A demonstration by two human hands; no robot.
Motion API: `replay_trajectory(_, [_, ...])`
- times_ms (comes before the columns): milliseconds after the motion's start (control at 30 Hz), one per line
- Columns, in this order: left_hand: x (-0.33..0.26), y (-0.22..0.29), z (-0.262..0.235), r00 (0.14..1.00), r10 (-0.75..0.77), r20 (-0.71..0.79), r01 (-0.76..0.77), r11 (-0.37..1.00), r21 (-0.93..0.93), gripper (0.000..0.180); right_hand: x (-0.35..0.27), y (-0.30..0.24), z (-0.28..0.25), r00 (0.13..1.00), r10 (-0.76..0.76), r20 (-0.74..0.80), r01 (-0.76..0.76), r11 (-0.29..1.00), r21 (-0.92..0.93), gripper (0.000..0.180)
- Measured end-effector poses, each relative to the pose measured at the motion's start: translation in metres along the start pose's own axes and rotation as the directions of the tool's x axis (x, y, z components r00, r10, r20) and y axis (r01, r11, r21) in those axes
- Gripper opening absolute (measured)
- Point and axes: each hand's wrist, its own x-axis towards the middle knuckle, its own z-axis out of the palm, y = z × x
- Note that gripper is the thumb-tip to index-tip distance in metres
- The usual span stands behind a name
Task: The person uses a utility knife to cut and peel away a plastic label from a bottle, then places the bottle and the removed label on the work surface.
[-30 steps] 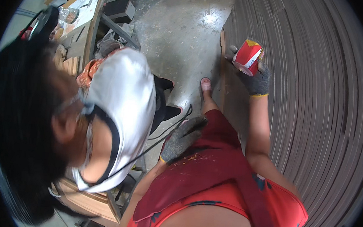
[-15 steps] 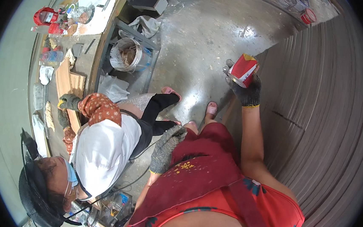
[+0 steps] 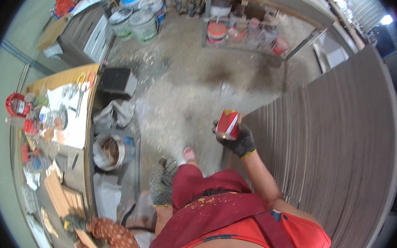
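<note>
My right hand [image 3: 239, 145], in a dark work glove with a yellow cuff, is closed round a small red can [image 3: 228, 125] with white and yellow marks. It holds the can out in front of me, beside the tall stack of grey-brown boards [image 3: 319, 133]. My left hand [image 3: 162, 182], in a speckled grey glove, hangs low next to my maroon apron [image 3: 214, 214]. Its fingers look loosely bent and slightly blurred, with nothing visible in them.
At left is a workbench [image 3: 78, 161] with bottles and wood pieces, where a co-worker's gloved hand [image 3: 75, 223] rests on wood. Under it stands a white bucket [image 3: 107, 152]. Lidded buckets [image 3: 143, 26] stand at the back left, a low shelf [image 3: 241, 48] with tubs at the back.
My view has swung up and ahead, showing more of the room's far side. The co-worker has slipped toward the lower left edge. The can stays in my right hand.
</note>
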Motion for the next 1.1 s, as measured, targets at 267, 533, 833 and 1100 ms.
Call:
replay_trajectory(267, [0.122,0.041,0.112,0.95,0.048,0.308,-0.091,0.988,0.125,0.039,0.065,-0.084,0.044,0.999,-0.035,0.005,0.035,0.998,-0.044,0.055])
replay_trajectory(533, [0.195,0.044,0.196,0.821,0.288,0.493,-0.448,0.86,0.244,0.043,0.221,-0.188,-0.012,0.996,-0.078,-0.048,0.08,0.996,0.037,0.064])
replay_trajectory(833, [0.257,0.01,0.322,0.405,0.623,0.669,-0.822,0.568,-0.032,0.042,0.373,-0.381,0.064,0.997,-0.001,-0.074,-0.045,0.788,-0.614,0.064])
replay_trajectory(1100, [0.327,0.044,0.355,0.599,0.733,0.322,-0.785,0.617,0.057,0.029,0.519,-0.416,0.116,0.996,0.082,-0.039,-0.083,0.651,-0.755,0.064])
